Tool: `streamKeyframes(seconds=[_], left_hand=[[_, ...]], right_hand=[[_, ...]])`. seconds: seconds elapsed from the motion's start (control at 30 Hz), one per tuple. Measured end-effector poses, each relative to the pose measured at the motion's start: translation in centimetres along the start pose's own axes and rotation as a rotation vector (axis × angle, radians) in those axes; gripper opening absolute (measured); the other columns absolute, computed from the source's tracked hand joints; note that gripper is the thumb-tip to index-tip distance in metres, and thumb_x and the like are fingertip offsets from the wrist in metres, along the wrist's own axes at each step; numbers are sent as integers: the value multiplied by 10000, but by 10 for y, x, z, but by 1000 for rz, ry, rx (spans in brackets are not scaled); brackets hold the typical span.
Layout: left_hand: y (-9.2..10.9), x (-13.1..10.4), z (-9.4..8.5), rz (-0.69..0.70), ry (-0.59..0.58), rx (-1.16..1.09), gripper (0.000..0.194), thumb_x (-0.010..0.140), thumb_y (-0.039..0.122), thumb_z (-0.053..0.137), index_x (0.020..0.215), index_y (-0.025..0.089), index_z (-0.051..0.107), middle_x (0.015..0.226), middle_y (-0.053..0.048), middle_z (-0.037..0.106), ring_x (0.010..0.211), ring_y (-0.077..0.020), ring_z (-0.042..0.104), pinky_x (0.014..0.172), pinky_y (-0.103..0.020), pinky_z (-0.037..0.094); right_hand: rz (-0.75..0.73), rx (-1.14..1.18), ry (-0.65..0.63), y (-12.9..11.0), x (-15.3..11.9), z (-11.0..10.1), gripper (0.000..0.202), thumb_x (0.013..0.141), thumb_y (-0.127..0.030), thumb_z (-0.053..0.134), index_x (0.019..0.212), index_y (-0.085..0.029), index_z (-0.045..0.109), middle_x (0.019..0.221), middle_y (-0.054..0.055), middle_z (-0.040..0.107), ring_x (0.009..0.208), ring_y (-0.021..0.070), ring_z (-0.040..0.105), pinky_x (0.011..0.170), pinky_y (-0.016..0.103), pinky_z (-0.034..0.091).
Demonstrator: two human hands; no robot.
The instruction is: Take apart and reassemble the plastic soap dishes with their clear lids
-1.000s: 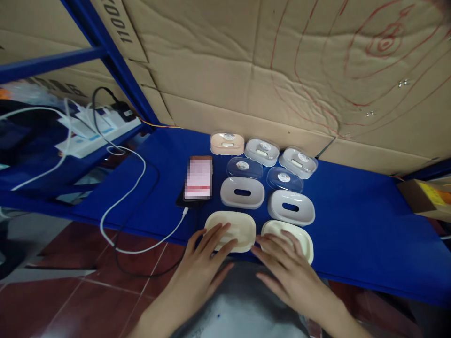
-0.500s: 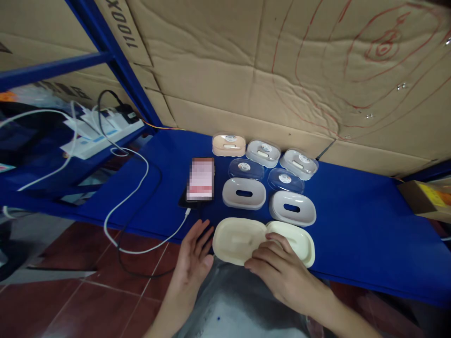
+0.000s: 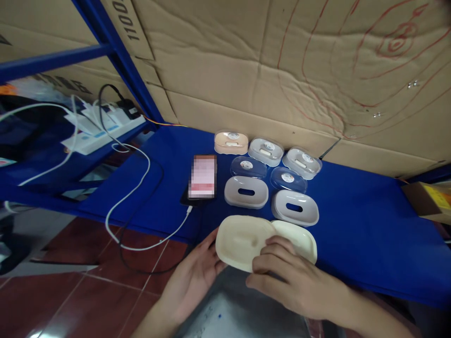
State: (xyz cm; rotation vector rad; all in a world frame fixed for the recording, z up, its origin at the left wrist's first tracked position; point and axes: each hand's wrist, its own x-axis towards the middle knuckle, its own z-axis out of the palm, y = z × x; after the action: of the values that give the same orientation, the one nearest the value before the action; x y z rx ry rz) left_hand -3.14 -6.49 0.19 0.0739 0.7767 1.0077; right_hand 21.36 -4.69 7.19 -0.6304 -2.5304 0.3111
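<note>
A cream oval dish (image 3: 239,241) is tilted at the shelf's front edge, its left side raised. My left hand (image 3: 200,270) is at its left rim, fingers partly under it and hidden. My right hand (image 3: 282,272) has its fingers curled over the dish's right end. Under and beside that end lies a second cream dish (image 3: 299,237). Behind them sit two pale grey oval trays with slots, one on the left (image 3: 245,200) and one on the right (image 3: 301,216).
Clear lids (image 3: 248,167) lie behind the grey trays, and lidded cases (image 3: 266,152) line the cardboard wall (image 3: 218,70). A phone (image 3: 202,176) with a white cable (image 3: 162,241) lies left. A box (image 3: 428,202) stands far right.
My left hand has moved right to the cream dish and its fingers have gone under the rim. The dish has tilted and shifted slightly right. My right hand stays on its right end.
</note>
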Motion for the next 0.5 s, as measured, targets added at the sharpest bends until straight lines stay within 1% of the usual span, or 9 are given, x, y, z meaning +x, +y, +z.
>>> streamKeyframes(seconds=[0.1, 0.17, 0.27, 0.3, 0.37, 0.43, 0.5], left_hand=[[-1, 5, 3, -98, 69, -61, 390, 995, 232, 640, 1359, 92, 632, 1218, -175, 785, 1238, -334, 710, 1121, -494, 540], [-2, 7, 7, -92, 92, -77, 444, 997, 176, 625, 1427, 79, 575, 1192, -170, 797, 1170, -310, 746, 1081, -472, 574], [-2, 6, 10, -23, 48, -92, 562, 994, 175, 633, 1537, 153, 489, 1280, -141, 779, 1149, -288, 757, 1063, -464, 591], [-3, 5, 10, -1, 33, -95, 583, 995, 186, 635, 1555, 183, 475, 1315, -130, 767, 1168, -286, 752, 1067, -465, 590], [-3, 4, 7, 25, 25, -96, 599, 999, 213, 638, 1572, 223, 461, 1374, -114, 744, 1234, -290, 724, 1078, -467, 586], [-3, 3, 4, 31, 35, -85, 605, 1004, 239, 638, 1579, 235, 452, 1413, -113, 723, 1296, -304, 690, 1079, -473, 585], [-3, 4, 2, 24, 50, -72, 612, 1005, 257, 637, 1585, 229, 444, 1432, -120, 711, 1327, -316, 670, 1082, -478, 584]], right_hand=[[-52, 61, -37, 4, 10, 0, 132, 1054, -138, 593, 1078, -158, 721, 982, 24, 755, 946, 156, 645, 1083, 346, 510], [-61, 115, -47, 13, 16, -2, 151, 1064, -149, 574, 1132, -171, 706, 1067, 37, 780, 1033, 165, 675, 1101, 369, 526], [0, 140, -26, 34, 25, -9, 261, 1090, -149, 490, 1292, -188, 651, 1242, 81, 767, 1200, 185, 683, 1124, 422, 536], [44, 104, -24, 42, 28, -10, 298, 1094, -153, 474, 1347, -194, 627, 1294, 94, 750, 1250, 199, 670, 1124, 442, 537], [128, -47, -51, 59, 35, -8, 343, 1096, -172, 477, 1417, -185, 597, 1360, 120, 721, 1311, 243, 646, 1123, 483, 535], [169, -248, -127, 77, 41, 0, 356, 1088, -205, 520, 1429, -146, 605, 1390, 154, 705, 1318, 292, 642, 1127, 516, 523], [190, -406, -224, 91, 46, 11, 360, 1068, -208, 568, 1409, -114, 631, 1383, 183, 705, 1291, 322, 654, 1129, 528, 510]])
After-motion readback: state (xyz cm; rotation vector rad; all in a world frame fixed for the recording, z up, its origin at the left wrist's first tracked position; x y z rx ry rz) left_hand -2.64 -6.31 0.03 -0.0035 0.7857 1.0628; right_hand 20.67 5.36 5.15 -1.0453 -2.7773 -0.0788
